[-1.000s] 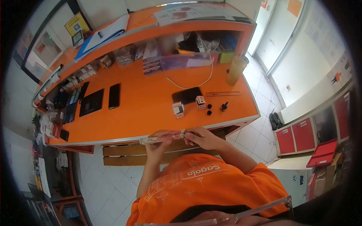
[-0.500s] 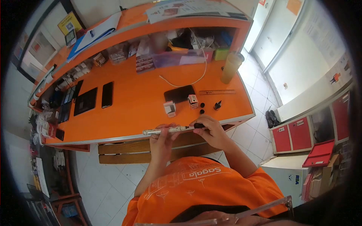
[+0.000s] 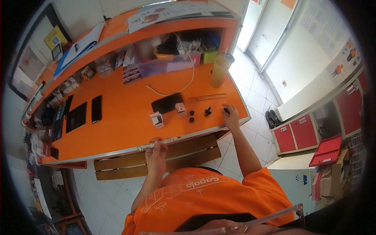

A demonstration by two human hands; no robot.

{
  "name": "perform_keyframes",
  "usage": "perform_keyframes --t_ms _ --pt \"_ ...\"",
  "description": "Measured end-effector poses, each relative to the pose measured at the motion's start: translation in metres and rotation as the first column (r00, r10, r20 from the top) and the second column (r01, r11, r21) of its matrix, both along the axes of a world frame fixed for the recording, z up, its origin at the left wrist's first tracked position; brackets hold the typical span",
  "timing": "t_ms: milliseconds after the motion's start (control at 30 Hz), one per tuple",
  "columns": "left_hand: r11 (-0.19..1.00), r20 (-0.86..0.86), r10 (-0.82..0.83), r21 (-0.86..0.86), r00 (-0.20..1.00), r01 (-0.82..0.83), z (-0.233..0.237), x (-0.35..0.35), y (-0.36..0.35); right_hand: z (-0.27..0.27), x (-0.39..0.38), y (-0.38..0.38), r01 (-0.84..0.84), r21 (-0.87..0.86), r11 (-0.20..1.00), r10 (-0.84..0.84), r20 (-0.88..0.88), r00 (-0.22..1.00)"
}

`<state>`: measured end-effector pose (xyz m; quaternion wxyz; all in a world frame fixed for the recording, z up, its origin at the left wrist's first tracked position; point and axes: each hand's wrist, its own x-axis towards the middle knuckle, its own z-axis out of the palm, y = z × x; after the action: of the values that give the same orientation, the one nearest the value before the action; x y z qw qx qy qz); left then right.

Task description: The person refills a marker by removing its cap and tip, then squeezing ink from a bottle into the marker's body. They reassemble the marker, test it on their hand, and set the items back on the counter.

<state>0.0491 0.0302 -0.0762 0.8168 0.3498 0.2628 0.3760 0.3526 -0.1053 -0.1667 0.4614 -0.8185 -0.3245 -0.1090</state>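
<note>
My left hand (image 3: 155, 150) is closed around a whitish marker pen (image 3: 171, 140), holding it level just in front of the desk's near edge. My right hand (image 3: 232, 116) has its fingers closed on a small black cap (image 3: 226, 111) over the right end of the orange desk (image 3: 125, 119). Left of that hand stands a small black ink bottle (image 3: 207, 112) with a pointed tip. Two round black pieces (image 3: 192, 116) lie beside a little red-and-white box (image 3: 180, 109). Another small white box (image 3: 157, 120) stands to their left.
A black phone-like slab (image 3: 164, 103) lies behind the boxes, near a ruler (image 3: 208, 97) and a white cable (image 3: 172, 94). A yellowish tumbler (image 3: 221, 72) stands at the right back. Dark devices (image 3: 76, 117) lie on the left. Below the front edge is a wooden bench (image 3: 196, 156).
My right hand has moved away from the marker's tip, right and forward over the desk, carrying the black cap. My left hand still holds the marker. The whole view has shifted slightly.
</note>
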Motion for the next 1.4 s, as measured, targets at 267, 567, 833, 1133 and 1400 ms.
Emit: perform_keyframes --t_ms 267,567,833,1133,1400 --pt "1.0 -0.075 -0.028 -0.004 0.997 0.028 -0.001 0.002 -0.001 -0.009 0.014 0.011 -0.123 -0.062 0.99 0.123 -0.008 0.992" --pt "0.997 -0.056 0.055 -0.051 0.997 -0.058 0.001 -0.001 -0.001 -0.001 0.006 0.014 -0.175 -0.045 0.984 0.172 -0.055 0.984" --pt "0.992 0.001 0.109 -0.065 0.994 -0.108 -0.001 -0.008 0.003 0.009 -0.041 0.007 -0.038 0.133 0.99 0.038 0.001 0.999" --pt "0.992 0.086 0.12 -0.039 0.989 -0.117 0.011 -0.013 0.008 -0.01 -0.055 0.044 -0.029 0.058 0.998 0.029 0.003 1.0" --pt "0.998 0.12 0.059 -0.034 0.991 -0.055 0.016 -0.018 0.014 -0.011 -0.051 0.039 0.0 0.009 1.0 -0.002 0.276 0.961"
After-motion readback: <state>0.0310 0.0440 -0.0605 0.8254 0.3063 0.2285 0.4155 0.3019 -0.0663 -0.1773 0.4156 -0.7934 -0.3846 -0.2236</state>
